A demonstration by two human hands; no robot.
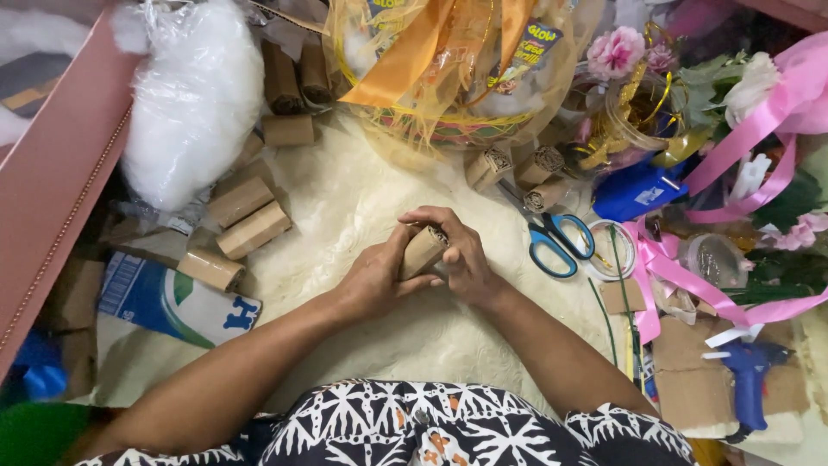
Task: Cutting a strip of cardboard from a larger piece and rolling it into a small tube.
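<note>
At the centre of the head view, the left hand [377,274] and right hand [457,250] both close around one brown cardboard roll [423,250], held tilted over a cream cloth [345,198]. Blue scissors [556,242] lie just right of the hands. More rolls [246,220] lie at left, below a bag of white stuffing [190,103]. A blue glue gun [749,380] sits at lower right, pink ribbon [690,285] above it.
</note>
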